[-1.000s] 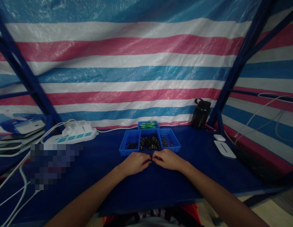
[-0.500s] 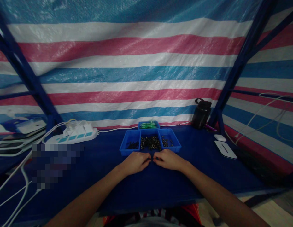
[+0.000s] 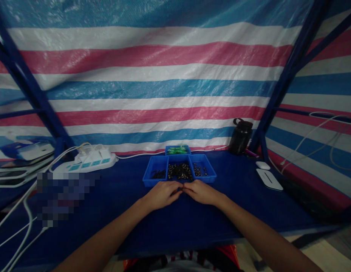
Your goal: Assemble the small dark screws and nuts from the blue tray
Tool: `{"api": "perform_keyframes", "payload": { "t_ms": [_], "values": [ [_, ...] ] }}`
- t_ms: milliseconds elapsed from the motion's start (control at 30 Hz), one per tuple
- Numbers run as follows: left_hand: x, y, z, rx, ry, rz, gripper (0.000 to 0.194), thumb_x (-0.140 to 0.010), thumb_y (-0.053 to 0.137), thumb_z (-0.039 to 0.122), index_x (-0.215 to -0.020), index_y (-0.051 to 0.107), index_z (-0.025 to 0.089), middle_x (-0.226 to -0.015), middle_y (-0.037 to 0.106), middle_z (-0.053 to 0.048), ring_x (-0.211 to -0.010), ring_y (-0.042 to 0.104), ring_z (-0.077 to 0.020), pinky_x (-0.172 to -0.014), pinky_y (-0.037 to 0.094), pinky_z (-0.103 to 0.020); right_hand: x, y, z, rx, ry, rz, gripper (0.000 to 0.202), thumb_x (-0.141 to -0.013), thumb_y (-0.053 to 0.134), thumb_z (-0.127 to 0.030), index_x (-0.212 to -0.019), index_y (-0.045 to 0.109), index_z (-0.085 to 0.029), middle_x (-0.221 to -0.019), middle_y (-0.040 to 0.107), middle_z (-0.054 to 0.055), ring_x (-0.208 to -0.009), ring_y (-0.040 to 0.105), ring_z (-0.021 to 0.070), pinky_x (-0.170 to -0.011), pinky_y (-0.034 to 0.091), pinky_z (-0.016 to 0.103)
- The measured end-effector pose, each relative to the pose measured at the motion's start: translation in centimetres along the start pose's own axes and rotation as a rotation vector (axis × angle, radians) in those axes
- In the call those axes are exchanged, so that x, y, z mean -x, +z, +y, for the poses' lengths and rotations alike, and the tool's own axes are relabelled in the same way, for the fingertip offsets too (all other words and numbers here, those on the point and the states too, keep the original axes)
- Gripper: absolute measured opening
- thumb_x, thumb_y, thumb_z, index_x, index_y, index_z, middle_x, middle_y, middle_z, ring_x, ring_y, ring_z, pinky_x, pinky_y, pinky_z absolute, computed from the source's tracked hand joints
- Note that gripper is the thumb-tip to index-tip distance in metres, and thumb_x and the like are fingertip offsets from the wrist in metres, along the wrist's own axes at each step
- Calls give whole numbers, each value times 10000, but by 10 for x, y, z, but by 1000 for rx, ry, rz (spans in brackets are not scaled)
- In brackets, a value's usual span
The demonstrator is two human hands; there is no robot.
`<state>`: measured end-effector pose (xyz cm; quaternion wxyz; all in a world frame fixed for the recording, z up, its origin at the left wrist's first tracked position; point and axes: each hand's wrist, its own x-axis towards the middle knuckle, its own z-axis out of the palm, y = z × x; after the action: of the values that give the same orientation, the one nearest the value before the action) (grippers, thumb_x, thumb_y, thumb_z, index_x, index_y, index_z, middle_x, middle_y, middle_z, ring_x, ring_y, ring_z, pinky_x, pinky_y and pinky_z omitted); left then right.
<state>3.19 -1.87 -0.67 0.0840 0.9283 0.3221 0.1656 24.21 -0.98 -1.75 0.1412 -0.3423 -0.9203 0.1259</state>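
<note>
My left hand (image 3: 165, 194) and my right hand (image 3: 200, 191) meet at the fingertips over the blue table, just in front of the trays. Both have their fingers closed; anything between the fingertips is too small to make out. Beyond them, the middle blue tray holds many small dark and brassy parts (image 3: 180, 171). Thin black pieces (image 3: 159, 174) lie in the left blue tray (image 3: 147, 174). A few small metal parts (image 3: 200, 170) are in the right blue tray (image 3: 211, 170). Behind these, green pieces (image 3: 177, 150) fill a smaller blue tray.
A white power strip (image 3: 93, 163) with plugs and cables is at the left, near stacked devices (image 3: 13, 173). A black bottle (image 3: 241, 136) stands back right, with a white device (image 3: 269, 179) in front. Striped sheeting (image 3: 164, 88) hangs behind the blue table (image 3: 175, 230).
My hands have come together, closing the small gap between their fingertips. The trays and their contents look the same.
</note>
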Motion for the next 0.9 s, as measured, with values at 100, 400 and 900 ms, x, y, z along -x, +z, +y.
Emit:
{"api": "perform_keyframes", "payload": {
  "t_ms": [100, 400, 900],
  "values": [
    [0, -1, -1, -2, 7, 0, 218, -926, 433, 281, -1082, 563, 199, -880, 641, -22, -795, 607, -149, -685, 425, -219, 0, 0, 1, -58, 28, -5, 254, -951, 390, -269, -811, 573, -163, -639, 588, -3, -563, 529, 104, -538, 321, 209],
    [0, 2, -3, -28, 26, 27, 252, -932, 417, 262, -1122, 567, 193, -956, 661, -38, -849, 619, -155, -748, 440, -229, 0, -1, -1, -71, 25, 5, 230, -945, 390, -248, -836, 572, -159, -645, 593, 1, -566, 530, 104, -546, 335, 207],
    [0, 5, -4, -116, -6, -88, 165, -925, 420, 264, -873, 557, 190, -786, 646, -14, -723, 621, -158, -617, 399, -215, 4, -9, -12, 22, -15, 64, 171, -905, 451, -272, -887, 596, -182, -737, 656, 9, -645, 585, 121, -585, 330, 211]
  ]
}}
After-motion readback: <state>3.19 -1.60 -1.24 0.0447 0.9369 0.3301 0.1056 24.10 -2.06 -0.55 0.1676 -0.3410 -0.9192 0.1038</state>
